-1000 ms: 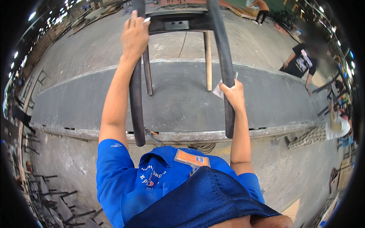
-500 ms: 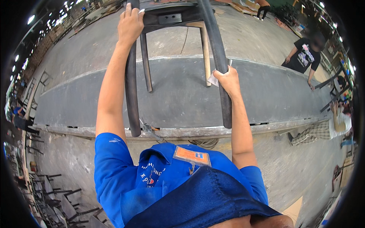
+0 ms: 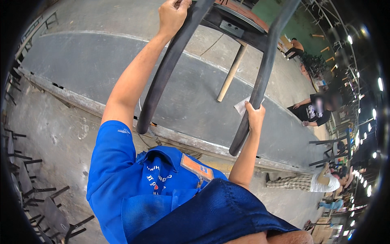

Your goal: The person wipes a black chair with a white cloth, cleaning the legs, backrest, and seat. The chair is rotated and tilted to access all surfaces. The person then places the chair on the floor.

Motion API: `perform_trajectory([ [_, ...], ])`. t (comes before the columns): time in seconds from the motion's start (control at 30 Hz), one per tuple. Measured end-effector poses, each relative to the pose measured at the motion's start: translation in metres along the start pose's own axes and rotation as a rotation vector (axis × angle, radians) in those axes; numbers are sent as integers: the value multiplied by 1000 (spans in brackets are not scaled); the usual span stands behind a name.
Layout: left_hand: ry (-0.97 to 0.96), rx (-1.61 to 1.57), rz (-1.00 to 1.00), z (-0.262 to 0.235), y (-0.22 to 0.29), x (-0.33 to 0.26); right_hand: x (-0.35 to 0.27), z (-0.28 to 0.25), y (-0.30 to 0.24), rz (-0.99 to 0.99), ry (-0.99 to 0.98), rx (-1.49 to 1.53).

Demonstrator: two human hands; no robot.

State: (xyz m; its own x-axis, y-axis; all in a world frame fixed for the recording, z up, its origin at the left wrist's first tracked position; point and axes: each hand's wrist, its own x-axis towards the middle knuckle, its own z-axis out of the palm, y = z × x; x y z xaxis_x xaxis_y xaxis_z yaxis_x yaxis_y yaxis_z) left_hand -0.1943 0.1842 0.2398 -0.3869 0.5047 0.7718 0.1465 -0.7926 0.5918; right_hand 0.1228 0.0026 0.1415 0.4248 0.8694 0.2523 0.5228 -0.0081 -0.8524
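A dark chair frame [image 3: 174, 69] is raised over the long grey table, its two long curved bars pointing toward me. A crosspiece [image 3: 239, 28] with a small metal plate joins them, and a pale wooden leg [image 3: 232, 73] shows beyond it. My left hand [image 3: 172, 17] is closed at the upper part of the left bar; its fingertips are partly cut off by the picture's edge. Lower on the right bar, my right hand [image 3: 255, 116] is closed around it, pressing a thin pale sheet [image 3: 241, 106] against the wood. The sheet's material is unclear.
The grey table [image 3: 195, 87] runs across in front of me. A person in black [image 3: 313, 112] stands at its right end, near a person in checked trousers [image 3: 292, 181]. Dark chair frames [image 3: 53, 211] lie on the floor at lower left. A cable [image 3: 154, 136] hangs by the table edge.
The view has turned, so the frame now appears tilted, leaning rightward. My left hand shows farther right and my right hand lower, with the sheet still at the right bar.
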Motion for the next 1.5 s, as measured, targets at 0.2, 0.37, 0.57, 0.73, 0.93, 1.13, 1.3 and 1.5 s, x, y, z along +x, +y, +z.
perform_trajectory([
  [0.2,-83,-39,-41,-18,-3,7,-10,3,7,-11,4,11],
  [0.37,-280,134,365,-14,-2,15,-18,5,7,20,21,-25],
  [0.57,-299,370,630,-16,0,21,-27,9,9,3,43,6],
  [0.73,-276,163,529,-35,6,7,-30,11,8,20,59,5],
  [0.93,-160,-124,60,-49,10,15,-34,15,7,16,65,25],
  [1.13,-165,39,187,-34,12,34,-35,18,4,11,70,28],
  [1.3,-45,257,329,-11,7,49,-37,19,3,25,62,24],
  [1.5,-125,319,483,-24,0,31,-42,20,7,11,80,19],
])
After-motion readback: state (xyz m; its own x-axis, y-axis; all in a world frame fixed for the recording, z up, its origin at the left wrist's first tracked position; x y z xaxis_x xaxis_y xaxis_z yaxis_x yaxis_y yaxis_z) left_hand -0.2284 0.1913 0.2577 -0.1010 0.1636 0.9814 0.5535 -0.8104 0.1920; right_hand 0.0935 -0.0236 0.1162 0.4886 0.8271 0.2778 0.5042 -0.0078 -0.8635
